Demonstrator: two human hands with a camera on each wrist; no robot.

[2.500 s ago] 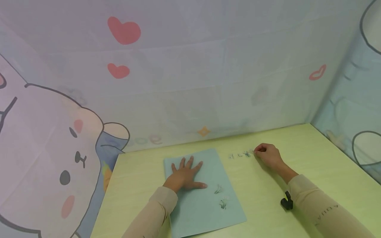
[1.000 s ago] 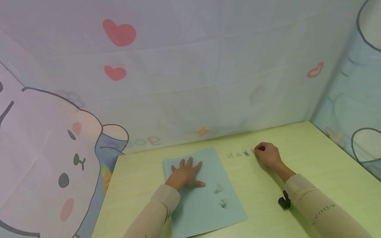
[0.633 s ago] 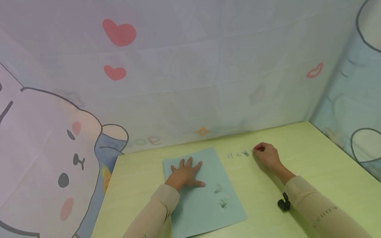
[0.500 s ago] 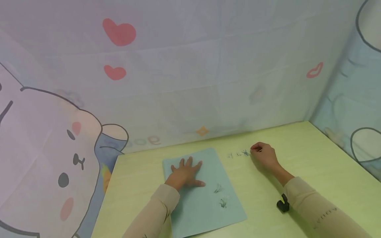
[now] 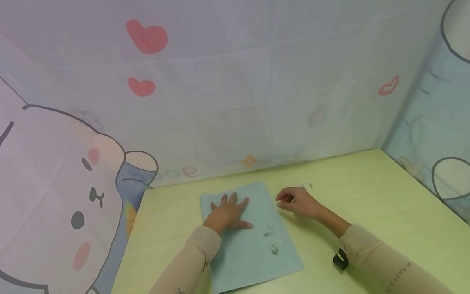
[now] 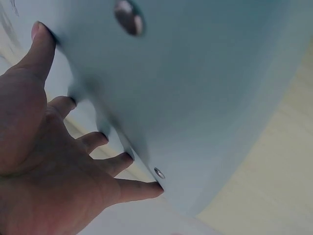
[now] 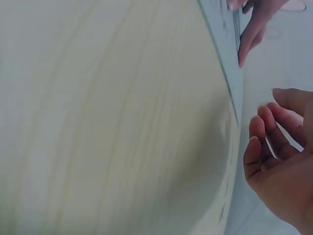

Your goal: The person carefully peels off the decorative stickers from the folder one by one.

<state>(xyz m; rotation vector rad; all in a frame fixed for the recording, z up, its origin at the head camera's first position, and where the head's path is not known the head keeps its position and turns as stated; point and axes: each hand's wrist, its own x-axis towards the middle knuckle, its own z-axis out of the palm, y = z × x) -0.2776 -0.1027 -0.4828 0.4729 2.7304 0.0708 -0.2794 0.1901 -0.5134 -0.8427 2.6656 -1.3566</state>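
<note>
1. Our left hand (image 5: 227, 214) braces the blue sheet (image 5: 249, 265), fingers spread wide; we should press evenly.
2. Our right hand's (image 5: 298, 202) fingers curl narrowly near its edge; we can't tell whether they hold anything.
3. Sprigs (image 5: 274, 248) lie on the sheet, small pieces (image 5: 310, 185) on the tabletop (image 5: 360, 196): best handled lightly.

The right hand (image 7: 281, 166), its 4 fingers bent and thumb apart, shows at the right edge; above, the left hand (image 7: 259, 24) touches a pale blue sheet (image 7: 221, 51) on the streaked tabletop (image 7: 102, 117).
</note>
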